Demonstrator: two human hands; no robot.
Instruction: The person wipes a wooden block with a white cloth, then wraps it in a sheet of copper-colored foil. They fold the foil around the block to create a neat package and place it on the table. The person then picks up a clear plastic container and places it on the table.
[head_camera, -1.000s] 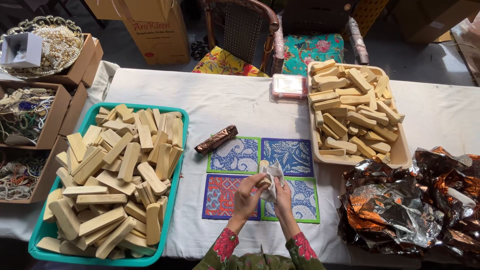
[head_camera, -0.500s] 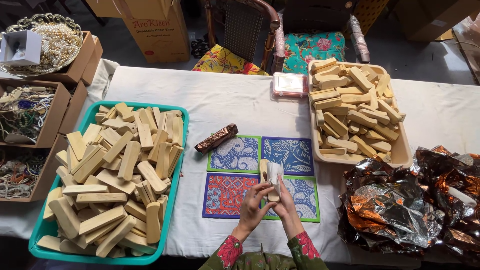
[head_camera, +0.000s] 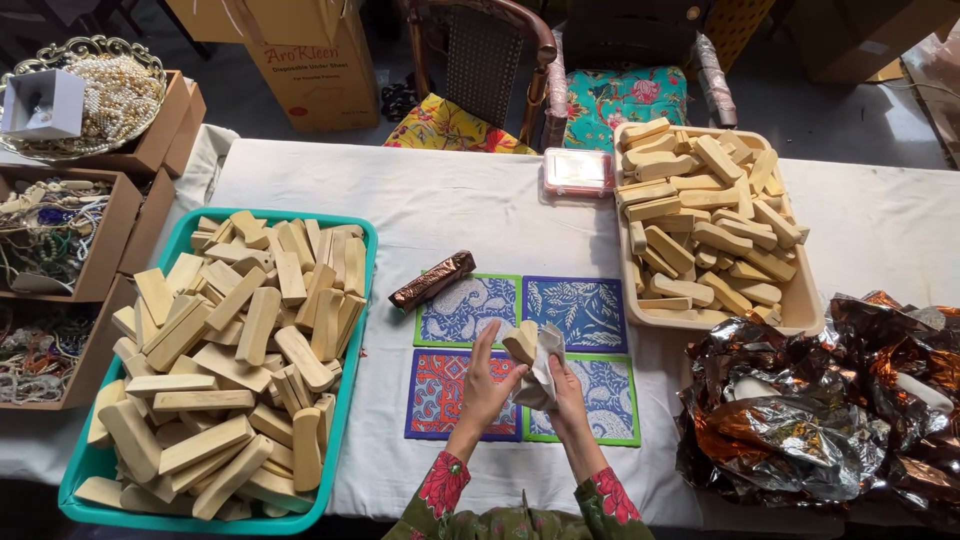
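White-clothed table (head_camera: 480, 215), chairs and cardboard boxes behind it. Pale soap-like bar (head_camera: 520, 343) held up over the four printed mats (head_camera: 590, 312) at centre, just above the table; its long axis runs roughly away from the person, tilted a little left. Left hand (head_camera: 487, 378) has fingers extended, lying flat against the bar's left side, not closed round it. Right hand (head_camera: 562, 385) closed on a whitish cloth or paper (head_camera: 545, 362), which presses the bar's right side; whether those fingers also pinch the bar itself cannot be told. Bar sits between both hands, touching each, slightly nearer the left palm. Outward: a bar wrapped in brown foil (head_camera: 432, 280) lies diagonally just beyond the mats, left of the hands. Teal tray (head_camera: 365, 300) heaped with bare bars far left; beige tray (head_camera: 805, 318) of the same to the right. Crumpled metallic foil sheets (head_camera: 810, 410) at right edge. Small pink box (head_camera: 578, 171) near the far side
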